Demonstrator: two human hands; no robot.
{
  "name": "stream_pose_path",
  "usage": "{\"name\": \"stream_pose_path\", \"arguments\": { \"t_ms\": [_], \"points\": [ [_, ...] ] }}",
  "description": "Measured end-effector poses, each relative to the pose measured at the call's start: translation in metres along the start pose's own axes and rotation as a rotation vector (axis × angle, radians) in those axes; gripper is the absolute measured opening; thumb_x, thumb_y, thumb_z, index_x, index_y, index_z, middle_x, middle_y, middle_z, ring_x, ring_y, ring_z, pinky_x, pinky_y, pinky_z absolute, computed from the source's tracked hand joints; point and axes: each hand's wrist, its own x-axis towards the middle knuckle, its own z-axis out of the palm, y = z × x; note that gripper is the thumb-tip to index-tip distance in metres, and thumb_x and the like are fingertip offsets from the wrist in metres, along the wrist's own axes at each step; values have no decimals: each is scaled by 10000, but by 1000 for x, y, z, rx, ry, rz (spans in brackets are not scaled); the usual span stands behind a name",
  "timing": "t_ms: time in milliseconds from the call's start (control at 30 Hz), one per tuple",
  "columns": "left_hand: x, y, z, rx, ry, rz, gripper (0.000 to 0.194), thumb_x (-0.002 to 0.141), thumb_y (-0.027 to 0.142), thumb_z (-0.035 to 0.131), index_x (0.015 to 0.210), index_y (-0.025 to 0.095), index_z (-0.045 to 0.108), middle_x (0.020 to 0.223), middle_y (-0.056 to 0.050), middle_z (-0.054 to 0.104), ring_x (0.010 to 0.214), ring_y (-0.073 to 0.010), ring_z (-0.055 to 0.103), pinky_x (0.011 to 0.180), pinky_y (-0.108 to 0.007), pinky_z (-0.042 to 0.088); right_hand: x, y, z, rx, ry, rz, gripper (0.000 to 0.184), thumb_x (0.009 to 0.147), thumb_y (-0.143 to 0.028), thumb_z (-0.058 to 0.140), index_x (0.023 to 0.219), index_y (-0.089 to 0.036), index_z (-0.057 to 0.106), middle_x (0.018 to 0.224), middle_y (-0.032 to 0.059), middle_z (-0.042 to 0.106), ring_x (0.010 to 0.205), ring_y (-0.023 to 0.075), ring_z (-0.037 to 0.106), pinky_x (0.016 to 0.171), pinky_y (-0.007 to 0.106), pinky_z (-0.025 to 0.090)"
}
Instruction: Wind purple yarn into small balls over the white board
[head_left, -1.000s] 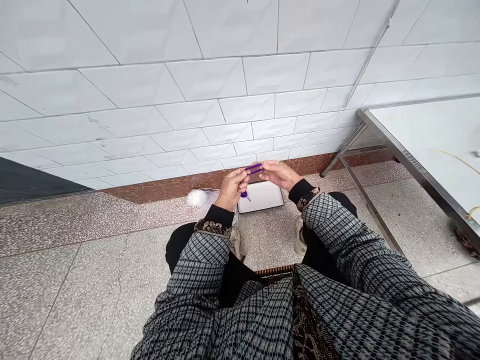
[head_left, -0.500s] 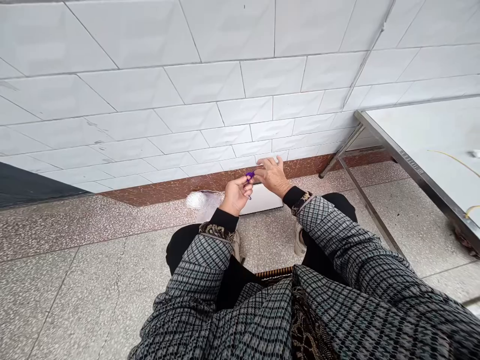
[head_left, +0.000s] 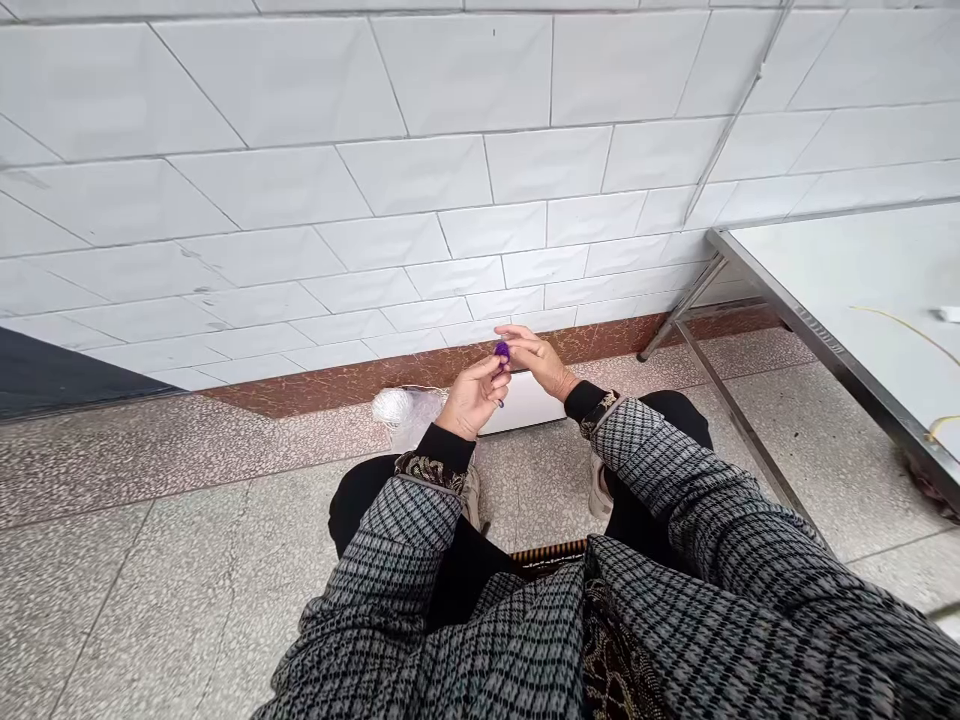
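Note:
My left hand (head_left: 474,393) is closed in a pinch around a small purple piece (head_left: 502,351) that looks like yarn work, held up in front of my knees. A small blue bit shows at the lower fingers of this hand; what it is I cannot make out. From the right, my right hand (head_left: 541,362) meets the same purple piece with its lower fingertips pressed together, while its upper fingers stretch out to the left. Any thin tool or strand between the fingers is too small to see. A white ball of yarn (head_left: 393,407) in clear plastic lies on the floor beyond my left wrist.
Beneath my hands a flat white box or board (head_left: 525,400) lies on the speckled floor (head_left: 172,570). A white tiled wall (head_left: 420,170) rises just ahead. At the right stands a metal-framed table (head_left: 847,260), with a yellow strand on its top.
My right hand's raised fingers have swung left and come closer together over the purple piece. My left hand keeps its pinch, turned slightly. The view has tipped slightly upward.

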Motion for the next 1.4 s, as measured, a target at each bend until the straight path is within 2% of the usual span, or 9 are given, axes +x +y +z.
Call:
{"name": "stream_pose_path", "arguments": {
  "t_ms": [200, 367, 500, 633, 767, 967, 1067, 1200, 1400],
  "points": [
    [2, -4, 1, 44, 36, 87, 107, 759, 58, 751, 794, 100, 660, 721, -11, 615, 481, -12, 430, 388, -112, 269, -3, -8, 17, 213, 179, 152, 441, 747, -599, 793, 695, -164, 733, 1348, 151, 630, 1154, 267, 620, 1003, 419, 510],
    [3, -3, 1, 106, 79, 242, 205, 706, 49, 765, 870, 141, 683, 705, 9, 624, 468, -12, 395, 404, -119, 235, -3, -13, 27, 347, 263, 212, 392, 704, -552, 825, 785, -173, 759, 1312, 124, 667, 1085, 230, 636, 950, 379, 534],
    [-1, 1, 1, 158, 11, 298, 359, 657, 50, 683, 997, 149, 746, 736, -4, 643, 494, -32, 428, 421, -137, 261, -4, -15, 32, 427, 291, 243, 416, 671, -535, 850, 863, -177, 767, 1252, 105, 702, 971, 193, 657, 898, 354, 551],
    [-4, 2, 4, 180, -33, 290, 367, 643, 97, 674, 995, 132, 771, 727, -19, 639, 517, -50, 447, 434, -158, 279, -4, -19, 35, 420, 315, 253, 416, 656, -539, 859, 831, -177, 753, 1139, 86, 734, 837, 165, 644, 779, 326, 561],
    [-2, -2, 7, 236, 25, 350, 295, 667, 132, 779, 962, 146, 786, 691, 7, 608, 511, -36, 395, 436, -161, 237, -5, -24, 37, 481, 320, 312, 459, 622, -540, 887, 886, -185, 764, 877, 44, 744, 751, 164, 631, 698, 308, 555],
    [4, -7, 7, 328, 123, 479, 260, 641, 135, 822, 897, 149, 778, 722, -1, 667, 510, -31, 379, 448, -169, 212, -9, -27, 32, 547, 245, 327, 438, 638, -555, 888, 814, -179, 749, 828, 39, 734, 800, 169, 653, 799, 327, 566],
    [5, -9, 7, 351, 155, 513, 240, 630, 149, 819, 862, 144, 758, 749, -9, 684, 520, -35, 407, 447, -163, 216, -10, -23, 28, 487, 260, 304, 470, 631, -574, 885, 848, -175, 763, 948, 67, 746, 868, 179, 662, 859, 347, 556],
    [5, -12, 10, 352, 177, 516, 233, 617, 149, 818, 830, 147, 725, 734, 4, 667, 539, -47, 446, 450, -155, 248, -10, -17, 26, 229, 330, 175, 444, 706, -604, 811, 799, -173, 760, 1179, 119, 707, 1063, 229, 646, 984, 388, 514],
    [4, -14, 15, 282, 187, 474, 250, 617, 116, 828, 809, 147, 671, 679, 34, 610, 514, -36, 421, 449, -146, 246, -11, -12, 27, -34, 376, 11, 393, 869, -556, 666, 803, -178, 754, 1132, 131, 684, 1115, 249, 629, 1045, 398, 476]
  ]
}}
